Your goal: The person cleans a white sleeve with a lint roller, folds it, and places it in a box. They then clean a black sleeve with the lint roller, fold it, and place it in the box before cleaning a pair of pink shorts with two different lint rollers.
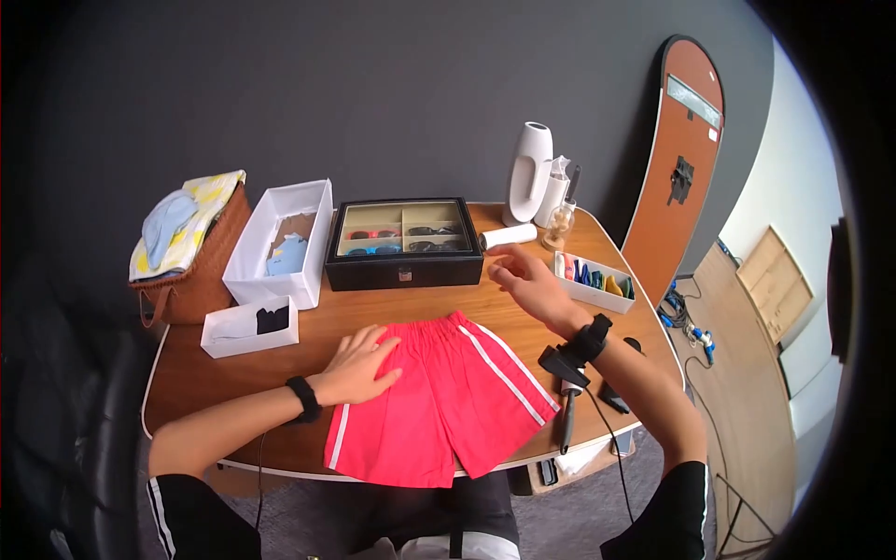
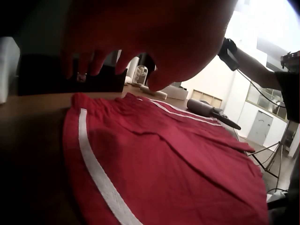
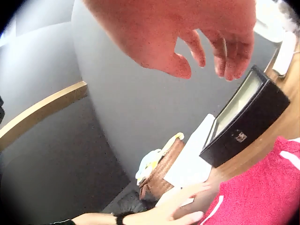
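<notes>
Bright pink shorts point(image 1: 434, 401) with white side stripes lie spread out, waistband toward the back of the table. My left hand point(image 1: 357, 369) is at their upper left corner, fingers extended and thumb over the fabric. In the left wrist view that hand point(image 2: 145, 37) hovers dark over the shorts point(image 2: 140, 154), nothing in its fingers. My right hand point(image 1: 532, 285) is raised beyond the waistband, between the black glasses case point(image 1: 401, 273) and the small sorting box. Its fingers point(image 3: 229, 61) hang loosely bent and hold nothing.
Left of the case stand a white fabric bin point(image 1: 303, 289), a small white box point(image 1: 247, 347) and a brown basket point(image 1: 210, 233). To the right are a box of rolled items point(image 1: 602, 297), a white bladeless appliance point(image 1: 529, 173) and a black-handled roller point(image 1: 567, 425) by the shorts.
</notes>
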Available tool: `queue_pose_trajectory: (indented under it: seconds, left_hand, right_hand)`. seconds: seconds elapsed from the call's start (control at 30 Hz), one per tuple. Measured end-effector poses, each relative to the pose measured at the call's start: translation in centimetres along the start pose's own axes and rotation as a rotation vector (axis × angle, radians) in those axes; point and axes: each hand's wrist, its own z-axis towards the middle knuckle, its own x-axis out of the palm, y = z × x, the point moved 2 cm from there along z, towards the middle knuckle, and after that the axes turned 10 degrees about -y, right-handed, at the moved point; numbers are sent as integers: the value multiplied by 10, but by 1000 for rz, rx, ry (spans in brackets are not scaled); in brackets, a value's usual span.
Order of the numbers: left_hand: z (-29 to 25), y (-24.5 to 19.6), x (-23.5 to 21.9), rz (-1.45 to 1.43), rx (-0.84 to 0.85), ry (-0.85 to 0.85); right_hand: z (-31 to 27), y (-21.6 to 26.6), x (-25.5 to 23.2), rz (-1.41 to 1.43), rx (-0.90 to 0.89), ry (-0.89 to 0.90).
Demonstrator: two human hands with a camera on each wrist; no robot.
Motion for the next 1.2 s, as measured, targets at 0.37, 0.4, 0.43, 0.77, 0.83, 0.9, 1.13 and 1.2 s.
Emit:
queue_pose_trajectory:
  seconds: [0.37, 0.4, 0.43, 0.77, 0.83, 0.9, 1.13, 1.2]
  left_hand:
    - [13, 39, 72, 215, 172, 7]
    - [15, 37, 70, 192, 174, 24]
    - [16, 37, 68, 169, 174, 43]
    - [19, 35, 66, 201, 243, 10]
    - [21, 31, 61, 175, 230, 23]
    - [25, 31, 60, 170, 233, 44]
    - [27, 27, 57, 142, 192, 92]
    - [29, 26, 55, 144, 179, 117]
  right_hand:
    - [-75, 164, 42, 595, -458, 146]
    - [-83, 167, 41, 644, -507, 145]
    - [-91, 166, 39, 697, -553, 144]
    - [-156, 89, -2, 1327, -685, 476]
    - [-173, 59, 0, 1463, -615, 392]
    - [-167, 41, 5, 1524, -621, 344]
    - [-170, 6, 14, 1718, -590, 200]
    - [-173, -2, 17, 1749, -569, 172]
